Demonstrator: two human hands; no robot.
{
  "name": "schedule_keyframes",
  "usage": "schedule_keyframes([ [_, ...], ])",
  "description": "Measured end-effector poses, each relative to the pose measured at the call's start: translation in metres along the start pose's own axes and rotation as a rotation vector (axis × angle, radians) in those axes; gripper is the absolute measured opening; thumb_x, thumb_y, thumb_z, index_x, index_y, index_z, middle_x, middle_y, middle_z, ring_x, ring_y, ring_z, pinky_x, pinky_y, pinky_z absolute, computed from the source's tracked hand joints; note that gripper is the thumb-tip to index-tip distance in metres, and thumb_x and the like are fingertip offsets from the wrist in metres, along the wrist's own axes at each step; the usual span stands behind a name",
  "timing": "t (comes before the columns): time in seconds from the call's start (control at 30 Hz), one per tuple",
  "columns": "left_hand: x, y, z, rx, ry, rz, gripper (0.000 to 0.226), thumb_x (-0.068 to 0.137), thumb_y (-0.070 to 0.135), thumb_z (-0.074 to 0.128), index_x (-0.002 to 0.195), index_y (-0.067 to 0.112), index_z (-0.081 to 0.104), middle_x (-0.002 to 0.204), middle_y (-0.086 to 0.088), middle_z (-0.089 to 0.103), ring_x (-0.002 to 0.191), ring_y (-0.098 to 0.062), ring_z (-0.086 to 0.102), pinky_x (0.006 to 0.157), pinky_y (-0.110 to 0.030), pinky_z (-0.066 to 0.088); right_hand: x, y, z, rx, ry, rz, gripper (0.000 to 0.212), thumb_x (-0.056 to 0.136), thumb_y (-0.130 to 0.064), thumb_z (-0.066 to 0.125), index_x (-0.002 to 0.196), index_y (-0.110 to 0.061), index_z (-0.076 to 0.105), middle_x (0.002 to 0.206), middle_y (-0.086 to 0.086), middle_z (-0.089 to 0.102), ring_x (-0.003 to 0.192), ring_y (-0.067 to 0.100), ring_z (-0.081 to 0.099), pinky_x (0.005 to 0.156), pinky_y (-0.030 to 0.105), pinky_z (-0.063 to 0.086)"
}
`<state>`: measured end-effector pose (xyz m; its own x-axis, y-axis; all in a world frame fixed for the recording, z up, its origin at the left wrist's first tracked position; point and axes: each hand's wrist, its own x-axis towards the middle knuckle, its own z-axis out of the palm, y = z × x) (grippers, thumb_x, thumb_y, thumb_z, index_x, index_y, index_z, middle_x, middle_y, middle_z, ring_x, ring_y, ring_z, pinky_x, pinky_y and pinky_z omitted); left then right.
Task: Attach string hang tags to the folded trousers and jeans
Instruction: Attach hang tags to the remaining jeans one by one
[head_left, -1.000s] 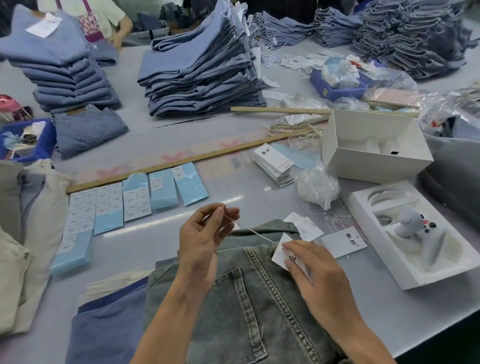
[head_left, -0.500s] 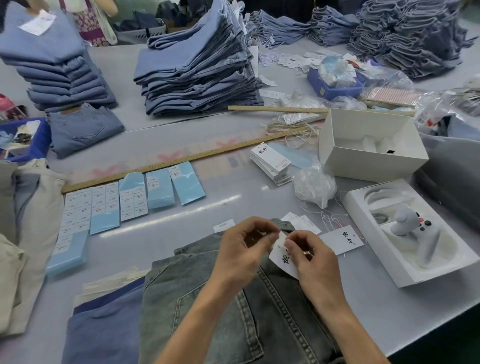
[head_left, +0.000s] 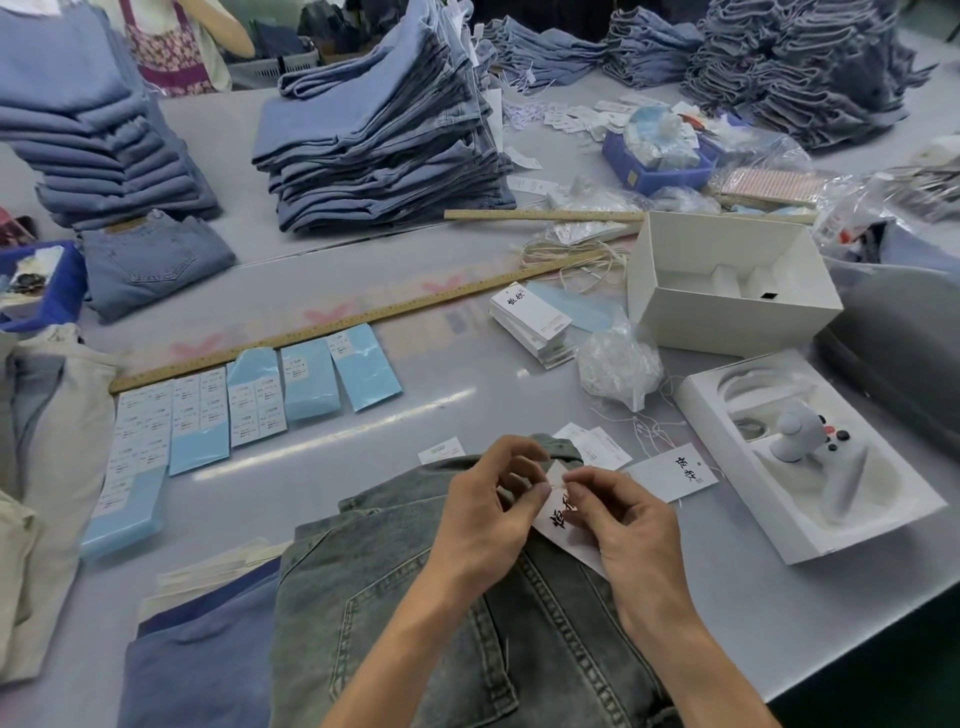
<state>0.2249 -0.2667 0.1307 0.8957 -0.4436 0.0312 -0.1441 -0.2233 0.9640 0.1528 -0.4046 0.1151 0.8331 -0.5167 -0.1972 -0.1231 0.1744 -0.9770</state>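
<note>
Grey-green folded jeans (head_left: 426, 613) lie at the near edge of the table, waistband away from me. Over the waistband my left hand (head_left: 493, 514) and my right hand (head_left: 623, 525) meet fingertip to fingertip. Between them is a white hang tag (head_left: 558, 512) with black characters, and both hands pinch its thin string at the tag's top. Another white hang tag (head_left: 675, 470) lies on the table just right of the hands. A stack of the same tags (head_left: 530, 317) sits further back.
Blue sticker sheets (head_left: 249, 400) lie in a row at left below a long wooden ruler (head_left: 332, 327). An open white box (head_left: 727, 280) and a white tray with a device (head_left: 810, 457) stand at right. Denim stacks (head_left: 384, 119) fill the back. A person (head_left: 176, 41) stands far left.
My left hand, which held the string stretched out to the left a second ago, has come in to meet my right hand at the tag. The hands stay together now.
</note>
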Motion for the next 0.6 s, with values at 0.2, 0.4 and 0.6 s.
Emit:
schedule_keyframes([
  [0.2, 0.0006, -0.0014, 0.0014, 0.015, -0.03, 0.037, 0.04, 0.09, 0.013, 0.076, 0.11, 0.041, 0.056, 0.09, 0.01, 0.07, 0.079, -0.013, 0.066, 0.069, -0.022, 0.052, -0.0006, 0.0017, -0.0024, -0.047, -0.032, 0.006, 0.017, 0.082, -0.026, 0.076, 0.099, -0.029, 0.079, 0.093, 0.003, 0.076, 0.088, 0.023, 0.073, 0.079, 0.037, 0.061],
  [0.4, 0.0017, -0.0024, 0.0028, 0.005, -0.029, 0.051, 0.039, 0.09, 0.016, 0.076, 0.113, 0.037, 0.052, 0.087, 0.008, 0.071, 0.072, -0.013, 0.065, 0.067, -0.023, 0.051, -0.0018, -0.002, -0.0003, -0.062, -0.045, -0.014, 0.016, 0.08, -0.028, 0.075, 0.095, -0.03, 0.079, 0.093, 0.004, 0.076, 0.088, 0.023, 0.073, 0.078, 0.034, 0.061],
  [0.6, 0.0016, -0.0038, 0.0016, 0.025, -0.047, 0.049, 0.041, 0.089, 0.015, 0.075, 0.111, 0.04, 0.051, 0.087, 0.01, 0.072, 0.073, -0.011, 0.064, 0.067, -0.017, 0.049, -0.0011, -0.0002, -0.0008, -0.061, -0.044, -0.038, 0.018, 0.089, -0.012, 0.073, 0.095, -0.028, 0.079, 0.091, 0.004, 0.076, 0.083, 0.02, 0.071, 0.073, 0.024, 0.058],
])
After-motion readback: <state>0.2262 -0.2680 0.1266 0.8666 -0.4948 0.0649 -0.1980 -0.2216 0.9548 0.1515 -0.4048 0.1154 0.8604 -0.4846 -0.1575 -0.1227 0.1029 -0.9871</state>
